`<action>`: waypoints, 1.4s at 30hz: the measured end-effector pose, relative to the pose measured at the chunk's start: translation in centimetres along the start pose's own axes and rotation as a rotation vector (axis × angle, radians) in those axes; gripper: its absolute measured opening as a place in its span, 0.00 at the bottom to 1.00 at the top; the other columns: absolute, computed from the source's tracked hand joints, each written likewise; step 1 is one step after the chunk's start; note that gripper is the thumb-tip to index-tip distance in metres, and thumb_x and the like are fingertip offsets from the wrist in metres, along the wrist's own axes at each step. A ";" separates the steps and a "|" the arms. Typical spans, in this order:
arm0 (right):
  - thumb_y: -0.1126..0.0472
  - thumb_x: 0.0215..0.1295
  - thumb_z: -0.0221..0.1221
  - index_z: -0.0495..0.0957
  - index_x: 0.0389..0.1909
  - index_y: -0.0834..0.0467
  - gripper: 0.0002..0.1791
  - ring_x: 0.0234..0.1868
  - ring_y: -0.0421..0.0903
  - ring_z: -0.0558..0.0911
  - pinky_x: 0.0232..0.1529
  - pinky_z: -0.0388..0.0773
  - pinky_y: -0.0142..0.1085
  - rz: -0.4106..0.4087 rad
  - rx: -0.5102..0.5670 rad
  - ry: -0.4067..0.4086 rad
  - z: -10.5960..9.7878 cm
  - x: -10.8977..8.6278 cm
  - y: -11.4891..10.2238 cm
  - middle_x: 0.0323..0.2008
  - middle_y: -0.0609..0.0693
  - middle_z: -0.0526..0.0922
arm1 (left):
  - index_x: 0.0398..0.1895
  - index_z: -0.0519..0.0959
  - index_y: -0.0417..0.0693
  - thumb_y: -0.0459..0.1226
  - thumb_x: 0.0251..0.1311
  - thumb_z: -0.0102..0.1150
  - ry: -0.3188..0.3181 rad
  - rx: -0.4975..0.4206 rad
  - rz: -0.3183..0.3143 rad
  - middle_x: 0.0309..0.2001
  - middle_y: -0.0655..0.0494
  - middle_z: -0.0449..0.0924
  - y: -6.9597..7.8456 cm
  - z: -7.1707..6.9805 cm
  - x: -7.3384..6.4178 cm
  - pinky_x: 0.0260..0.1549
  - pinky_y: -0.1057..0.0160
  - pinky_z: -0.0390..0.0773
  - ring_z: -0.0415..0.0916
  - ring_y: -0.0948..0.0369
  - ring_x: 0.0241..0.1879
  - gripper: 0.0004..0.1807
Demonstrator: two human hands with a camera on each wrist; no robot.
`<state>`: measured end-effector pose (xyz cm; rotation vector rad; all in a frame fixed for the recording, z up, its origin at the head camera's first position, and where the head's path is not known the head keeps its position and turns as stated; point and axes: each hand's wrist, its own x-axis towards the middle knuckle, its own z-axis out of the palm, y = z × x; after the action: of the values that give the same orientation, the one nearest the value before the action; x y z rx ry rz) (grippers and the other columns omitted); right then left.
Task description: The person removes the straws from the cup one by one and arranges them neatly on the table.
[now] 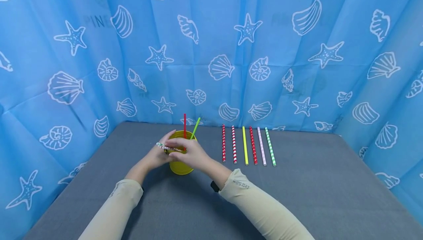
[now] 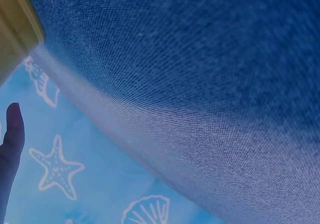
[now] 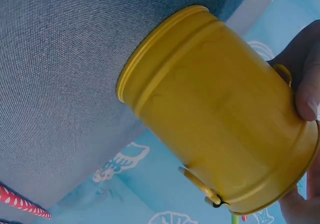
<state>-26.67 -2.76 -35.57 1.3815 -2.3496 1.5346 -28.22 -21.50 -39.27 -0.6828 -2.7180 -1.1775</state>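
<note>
A slim straw (image 1: 161, 145), white with small coloured specks, is hovering across the mouth of a yellow bucket (image 1: 181, 168), its long axis running nearly crosswise, its free end pointing between nine and ten o'clock. The right hand (image 1: 195, 154) is pinching it, thumb and fingers nearly together; the left hand (image 1: 158, 155) is gripping the bucket's nine-o'clock side, fingers partly spread.
</note>
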 end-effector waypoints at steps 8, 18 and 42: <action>0.69 0.61 0.64 0.81 0.48 0.66 0.13 0.44 0.48 0.80 0.51 0.79 0.39 -0.083 -0.050 0.058 0.4 0.5 0.4 0.42 0.56 0.84 | 0.74 0.45 0.35 0.34 0.59 0.67 -0.030 -0.006 -0.071 0.70 0.29 0.51 0.1 0.0 0.0 0.61 0.38 0.63 0.59 0.36 0.65 0.49; 0.68 0.62 0.64 0.84 0.41 0.65 0.08 0.41 0.46 0.82 0.47 0.80 0.38 -0.089 -0.104 0.110 -0.3 -0.3 0.4 0.38 0.54 0.86 | 0.76 0.45 0.40 0.46 0.57 0.68 -0.027 -0.030 -0.099 0.70 0.32 0.52 0.2 0.2 -0.3 0.62 0.35 0.59 0.54 0.37 0.68 0.53; 0.77 0.60 0.60 0.79 0.44 0.76 0.11 0.46 0.46 0.85 0.49 0.80 0.40 -0.256 0.181 0.444 -7.6 -4.6 -3.6 0.39 0.62 0.85 | 0.74 0.48 0.36 0.38 0.50 0.74 0.007 -0.080 -0.097 0.68 0.33 0.56 0.5 0.1 -0.2 0.61 0.39 0.63 0.61 0.38 0.63 0.54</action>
<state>-24.68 5.40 -31.05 1.1589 -1.7453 1.7835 -27.86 -21.23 -39.06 -0.5598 -2.7396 -1.3137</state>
